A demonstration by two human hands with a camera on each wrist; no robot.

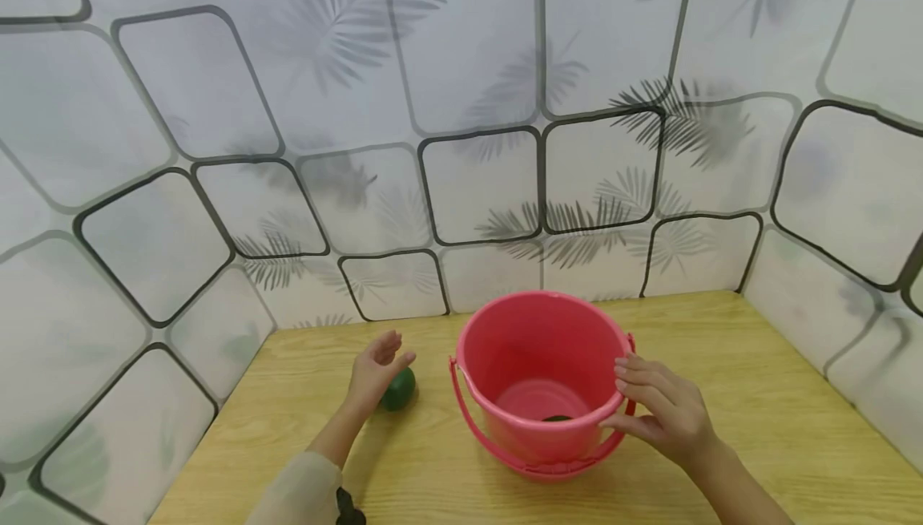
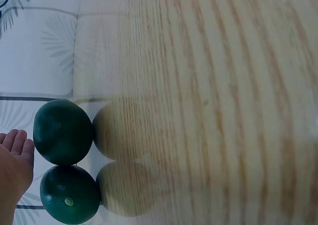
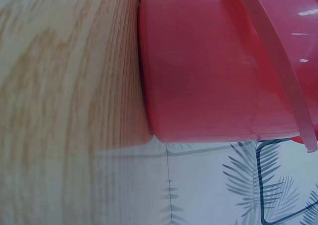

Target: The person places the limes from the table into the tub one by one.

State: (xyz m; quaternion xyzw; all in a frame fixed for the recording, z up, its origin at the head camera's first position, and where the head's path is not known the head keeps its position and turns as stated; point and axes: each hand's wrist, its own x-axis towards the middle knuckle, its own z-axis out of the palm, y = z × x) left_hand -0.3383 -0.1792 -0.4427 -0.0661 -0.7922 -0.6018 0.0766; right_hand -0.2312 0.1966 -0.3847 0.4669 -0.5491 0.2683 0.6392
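A pink bucket (image 1: 544, 429) stands upright on the wooden table, its handle lowered toward the near side. My right hand (image 1: 667, 409) holds its rim on the right. Part of a dark thing (image 1: 557, 418) shows inside the bucket, mostly hidden by the near wall. To the left, my left hand (image 1: 375, 369) is beside a dark green round fruit (image 1: 398, 390), fingers extended and holding nothing. The left wrist view has two such fruits side by side, one green fruit (image 2: 63, 131) nearer the fingers and another green fruit (image 2: 69, 195) with a pale stem scar.
The wooden table (image 1: 425, 477) meets patterned walls (image 1: 476, 188) at the back and on both sides. A small black object (image 1: 349, 507) shows by the left sleeve at the bottom edge. The bucket handle (image 3: 278, 61) crosses the right wrist view.
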